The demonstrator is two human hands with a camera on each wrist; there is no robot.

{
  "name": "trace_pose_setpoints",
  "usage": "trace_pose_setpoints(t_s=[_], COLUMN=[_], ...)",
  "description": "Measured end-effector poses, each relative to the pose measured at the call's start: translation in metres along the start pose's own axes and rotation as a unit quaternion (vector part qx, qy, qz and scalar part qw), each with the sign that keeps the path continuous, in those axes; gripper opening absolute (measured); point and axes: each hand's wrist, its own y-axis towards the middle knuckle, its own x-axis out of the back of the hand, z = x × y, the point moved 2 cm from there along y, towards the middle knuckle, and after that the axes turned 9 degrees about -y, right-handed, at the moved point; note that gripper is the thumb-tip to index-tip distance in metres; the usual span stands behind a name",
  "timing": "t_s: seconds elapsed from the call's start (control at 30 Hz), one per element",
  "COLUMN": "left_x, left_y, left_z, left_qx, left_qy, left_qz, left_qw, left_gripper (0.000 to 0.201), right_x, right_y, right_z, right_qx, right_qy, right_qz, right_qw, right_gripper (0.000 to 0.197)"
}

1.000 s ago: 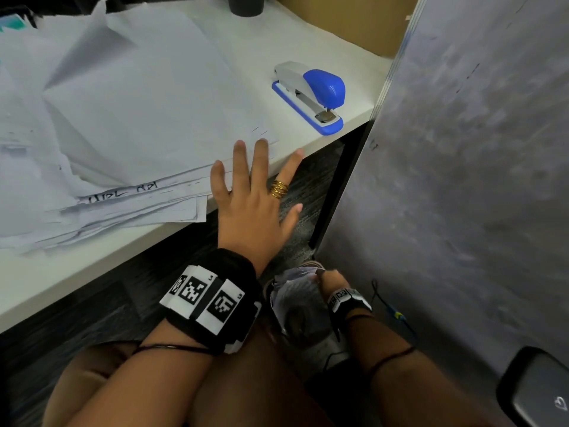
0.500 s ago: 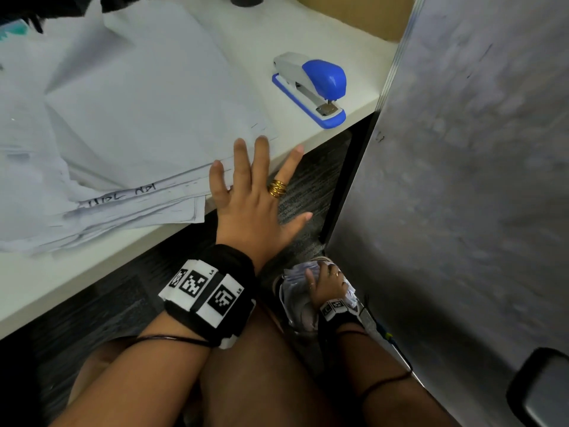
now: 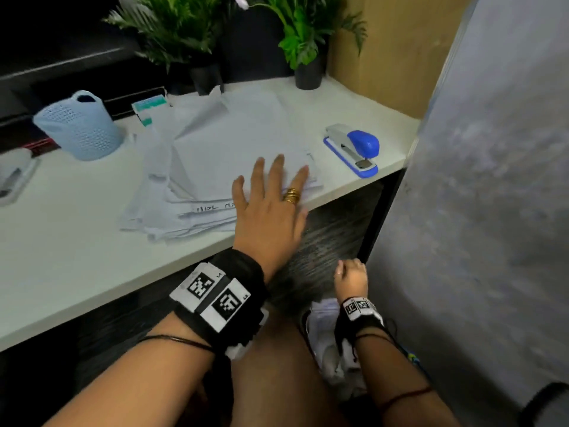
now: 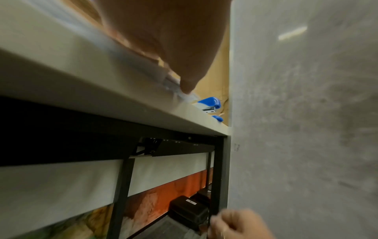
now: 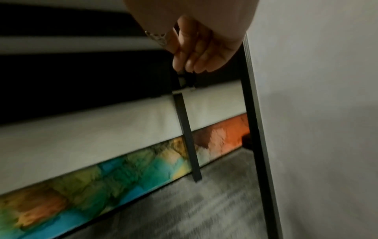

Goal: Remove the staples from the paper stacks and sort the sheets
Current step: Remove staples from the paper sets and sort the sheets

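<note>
A loose stack of white paper sheets (image 3: 215,149) lies on the white desk (image 3: 92,272), with handwriting along its near edge. My left hand (image 3: 271,192) rests flat on the stack's near right corner, fingers straight and spread; from the left wrist view its fingers (image 4: 174,40) press the paper edge. My right hand (image 3: 351,277) hangs below the desk edge beside the grey partition. Its fingers (image 5: 192,53) are curled, tips pinched together. I cannot make out anything held in them. A blue and grey stapler (image 3: 354,149) sits right of the stack.
A grey partition (image 3: 492,211) walls off the right side. A light blue perforated basket (image 3: 77,127), a green-white box (image 3: 149,107) and potted plants (image 3: 308,41) stand at the back. Another stapler (image 3: 12,177) lies at the far left. Black desk legs (image 5: 188,137) stand underneath.
My right hand has risen from the shoe near the floor to just under the desk edge. My left hand slid further onto the paper stack. The view tilted upward.
</note>
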Motion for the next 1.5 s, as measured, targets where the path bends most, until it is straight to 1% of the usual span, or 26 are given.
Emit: trace_pose_setpoints(t_s=[0.07, 0.13, 0.17, 0.23, 0.3, 0.37, 0.43, 0.5, 0.57, 0.6, 0.63, 0.67, 0.73, 0.77, 0.83, 0.87, 0.93, 0.97, 1.07, 1.13, 1.23, 1.33, 1.4, 1.43, 1.47, 1.5], left_x=[-0.007, -0.012, -0.014, -0.017, -0.016, -0.011, -0.007, 0.0, 0.009, 0.011, 0.011, 0.011, 0.013, 0.015, 0.017, 0.02, 0.03, 0.037, 0.062, 0.079, 0.101, 0.118, 0.125, 0.128, 0.13, 0.131], left_y=[0.001, 0.002, 0.001, 0.002, 0.0, -0.003, -0.004, -0.003, -0.005, -0.006, -0.007, -0.009, -0.012, -0.013, -0.016, -0.018, -0.022, -0.024, -0.024, -0.022, -0.012, 0.002, 0.01, 0.012, 0.013, 0.013], left_z=[0.015, 0.021, 0.022, 0.024, 0.023, 0.019, 0.017, 0.015, 0.014, 0.015, 0.016, 0.018, 0.02, 0.02, 0.018, 0.019, 0.018, 0.017, 0.016, 0.016, 0.017, 0.02, 0.026, 0.03, 0.035, 0.039], left_qx=[0.047, 0.047, 0.041, 0.019, -0.004, -0.015, -0.02, -0.025, -0.018, -0.006, 0.003, 0.005, 0.003, 0.002, 0.002, 0.001, -0.005, -0.015, -0.04, -0.049, -0.068, -0.091, -0.076, -0.064, -0.056, -0.055], left_qy=[-0.007, 0.003, 0.001, -0.018, -0.023, -0.023, -0.026, -0.04, -0.066, -0.084, -0.094, -0.096, -0.101, -0.109, -0.135, -0.155, -0.204, -0.223, -0.219, -0.198, -0.138, -0.091, -0.092, -0.102, -0.118, -0.135], left_qz=[0.02, 0.038, 0.033, -0.014, -0.069, -0.087, -0.083, -0.066, -0.033, -0.01, 0.014, 0.024, 0.026, 0.031, 0.068, 0.087, 0.118, 0.119, 0.083, 0.051, 0.006, -0.013, -0.003, 0.003, 0.008, 0.01], left_qw=[0.999, 0.998, 0.999, 1.0, 0.997, 0.996, 0.996, 0.997, 0.997, 0.996, 0.995, 0.995, 0.995, 0.994, 0.989, 0.984, 0.972, 0.967, 0.971, 0.978, 0.988, 0.992, 0.993, 0.993, 0.991, 0.989], left_gripper=[0.057, 0.057, 0.056, 0.048, 0.038, 0.035, 0.031, 0.022, 0.013, 0.011, 0.015, 0.018, 0.019, 0.018, 0.019, 0.025, 0.043, 0.048, 0.05, 0.058, 0.076, 0.083, 0.078, 0.073, 0.067, 0.059], right_x=[0.028, 0.059, 0.074, 0.107, 0.138, 0.163, 0.182, 0.194, 0.203, 0.205, 0.205, 0.206, 0.202, 0.202, 0.201, 0.204, 0.211, 0.216, 0.235, 0.249, 0.274, 0.294, 0.301, 0.302, 0.302, 0.301], right_y=[0.003, 0.004, 0.003, -0.001, -0.006, -0.013, -0.019, -0.022, -0.022, -0.02, -0.017, -0.015, -0.012, -0.012, -0.012, -0.013, -0.017, -0.018, -0.023, -0.024, -0.027, -0.029, -0.023, -0.016, -0.004, 0.01], right_z=[0.019, 0.038, 0.046, 0.061, 0.079, 0.099, 0.117, 0.133, 0.146, 0.149, 0.151, 0.152, 0.149, 0.148, 0.147, 0.147, 0.148, 0.149, 0.157, 0.165, 0.18, 0.196, 0.203, 0.205, 0.205, 0.203], right_qx=[0.001, 0.009, 0.017, 0.045, 0.081, 0.116, 0.127, 0.112, 0.089, 0.069, 0.044, 0.016, -0.032, -0.042, -0.05, -0.05, -0.027, -0.003, 0.081, 0.132, 0.202, 0.26, 0.259, 0.242, 0.212, 0.179], right_qy=[0.026, 0.06, 0.073, 0.11, 0.15, 0.18, 0.21, 0.245, 0.277, 0.281, 0.282, 0.288, 0.322, 0.332, 0.331, 0.336, 0.341, 0.33, 0.287, 0.295, 0.325, 0.346, 0.366, 0.375, 0.381, 0.367], right_qz=[-0.043, -0.069, -0.1, -0.178, -0.246, -0.295, -0.307, -0.278, -0.198, -0.154, -0.112, -0.074, -0.012, 0.004, 0.016, 0.015, -0.007, -0.029, -0.071, -0.072, -0.033, 0.051, 0.122, 0.137, 0.125, 0.083], right_qw=[0.999, 0.996, 0.992, 0.977, 0.954, 0.931, 0.919, 0.922, 0.936, 0.945, 0.952, 0.955, 0.946, 0.942, 0.942, 0.941, 0.94, 0.944, 0.952, 0.944, 0.923, 0.9, 0.886, 0.884, 0.891, 0.909], right_gripper=[0.043, 0.045, 0.044, 0.039, 0.033, 0.028, 0.029, 0.032, 0.031, 0.027, 0.024, 0.028, 0.045, 0.045, 0.042, 0.043, 0.041, 0.039, 0.037, 0.042, 0.054, 0.057, 0.047, 0.037, 0.025, 0.016])
